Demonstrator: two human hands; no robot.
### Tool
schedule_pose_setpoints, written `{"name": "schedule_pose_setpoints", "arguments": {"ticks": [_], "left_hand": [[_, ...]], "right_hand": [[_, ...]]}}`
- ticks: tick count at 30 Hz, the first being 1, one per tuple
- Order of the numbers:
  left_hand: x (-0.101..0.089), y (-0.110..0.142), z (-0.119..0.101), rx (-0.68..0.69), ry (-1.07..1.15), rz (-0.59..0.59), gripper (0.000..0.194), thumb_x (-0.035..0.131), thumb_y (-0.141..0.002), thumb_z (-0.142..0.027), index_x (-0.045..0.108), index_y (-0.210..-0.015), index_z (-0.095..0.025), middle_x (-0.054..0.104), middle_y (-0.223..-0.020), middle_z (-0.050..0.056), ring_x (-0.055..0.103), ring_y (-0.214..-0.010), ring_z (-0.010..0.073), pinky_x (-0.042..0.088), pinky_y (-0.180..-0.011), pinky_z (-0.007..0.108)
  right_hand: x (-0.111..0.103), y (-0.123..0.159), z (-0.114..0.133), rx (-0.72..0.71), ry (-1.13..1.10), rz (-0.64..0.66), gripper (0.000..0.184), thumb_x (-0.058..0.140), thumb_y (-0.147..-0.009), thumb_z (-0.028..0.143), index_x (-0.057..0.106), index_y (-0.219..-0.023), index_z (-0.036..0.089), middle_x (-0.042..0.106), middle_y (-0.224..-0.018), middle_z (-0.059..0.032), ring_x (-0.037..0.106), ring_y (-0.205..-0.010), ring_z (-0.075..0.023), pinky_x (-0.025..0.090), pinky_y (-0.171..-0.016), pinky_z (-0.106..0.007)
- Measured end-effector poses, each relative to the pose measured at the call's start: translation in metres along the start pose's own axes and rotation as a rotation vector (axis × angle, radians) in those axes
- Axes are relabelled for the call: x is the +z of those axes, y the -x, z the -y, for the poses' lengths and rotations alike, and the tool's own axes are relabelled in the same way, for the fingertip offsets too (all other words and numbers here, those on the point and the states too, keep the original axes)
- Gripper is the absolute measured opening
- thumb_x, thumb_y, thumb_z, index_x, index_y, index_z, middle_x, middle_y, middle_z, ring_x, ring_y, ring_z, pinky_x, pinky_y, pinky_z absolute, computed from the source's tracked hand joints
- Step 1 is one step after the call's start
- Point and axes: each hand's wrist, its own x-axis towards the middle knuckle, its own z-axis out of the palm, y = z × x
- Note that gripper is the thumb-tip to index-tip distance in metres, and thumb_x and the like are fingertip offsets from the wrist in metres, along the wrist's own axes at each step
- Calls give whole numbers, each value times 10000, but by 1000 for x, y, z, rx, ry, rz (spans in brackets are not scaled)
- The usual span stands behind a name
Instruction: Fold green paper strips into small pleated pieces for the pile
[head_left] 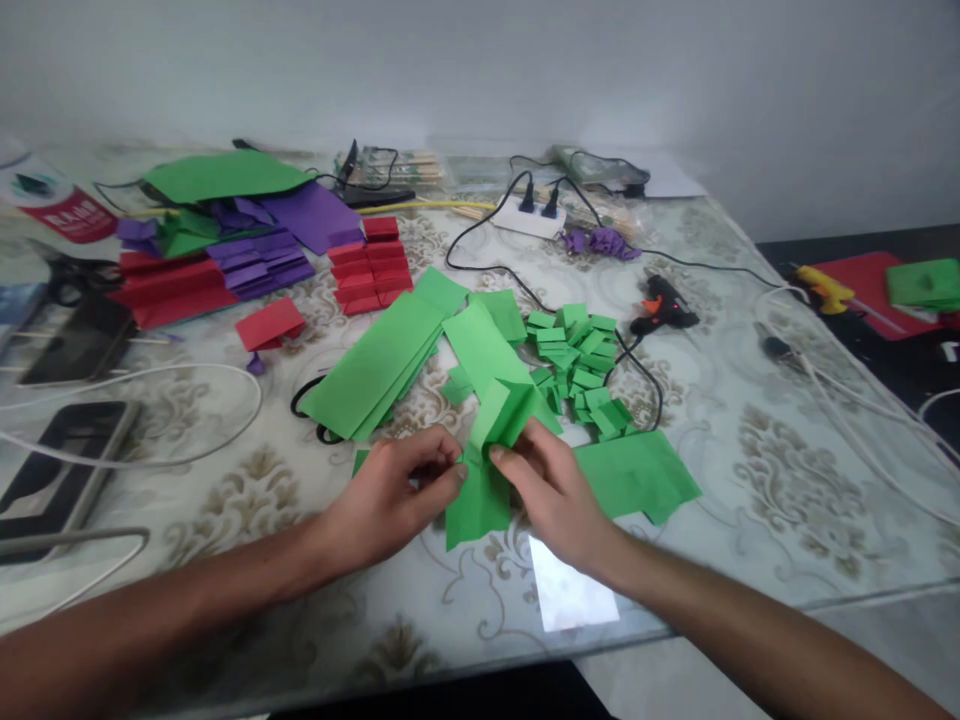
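Green paper, a creased strip, is held between two bare hands just above the near middle of a pale, flower-patterned desk. Its upper part folds upward, with a darker inner side facing right; its lower part spreads flat and points toward the viewer. The left hand has a pinching grip on the strip's left edge, thumb and forefinger meeting there. The right hand pinches the fold from the other side, thumb in front and fingers behind.

Behind the held piece lies a long green strip, partly covered by it. To the left of that, a slanted stack of green strips rests over a black loop. To the right sits a loose pile of small folded green pieces, and nearer, beside the right hand, a wide green sheet.

Farther right, a black and orange glue gun lies on the desk. Beyond the pile is a white power strip with two black plugs in it, crumpled purple paper near its right end.

Across the back left are folded red pieces, purple strips and a large green piece. At the far left are a red and white cup, scissors and a phone, with a white cable curving across.
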Motion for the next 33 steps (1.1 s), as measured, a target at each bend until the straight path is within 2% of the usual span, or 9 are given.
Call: {"name": "schedule_pose_setpoints", "arguments": {"ticks": [5, 12, 18, 27, 33], "left_hand": [[0, 0, -1, -4, 9, 1, 147, 571, -962, -270, 599, -854, -175, 544, -683, -41, 504, -625, 113, 385, -562, 211], [-1, 0, 2, -3, 13, 13, 150, 572, -975, -277, 595, -863, -180, 553, -709, -35, 522, -653, 123, 401, -578, 217], [0, -1, 3, 2, 41, 18, 170, 584, -974, -283, 594, -840, -178, 558, -721, -30, 522, -668, 124, 401, -589, 220], [-2, -2, 6, 1, 60, 16, 152, 596, -944, -258, 571, -815, -181, 517, -685, -47, 471, -630, 114, 371, -564, 215], [-2, -2, 9, -20, 64, 29, 139, 604, -945, -273, 580, -841, -184, 547, -713, -33, 502, -653, 125, 398, -584, 223]], "right_hand": [[3, -1, -1, 36, -3, -18, 218, 667, -826, 336, 514, -723, 221, 477, -647, 44, 457, -605, -142, 380, -534, -255], [2, -2, 2, -2, -20, 12, 218, 683, -847, 335, 543, -730, 216, 494, -663, 37, 472, -621, -142, 400, -545, -249], [1, -2, 2, 28, -26, 35, 200, 690, -829, 345, 570, -736, 215, 521, -669, 24, 504, -643, -158, 430, -572, -266], [3, -1, 5, 28, -41, 64, 268, 733, -822, 370, 543, -716, 214, 497, -649, 38, 463, -611, -136, 394, -542, -249], [1, 1, -1, 26, 24, 80, 308, 726, -862, 376, 535, -686, 211, 472, -624, 37, 442, -589, -133, 364, -518, -252]]}}
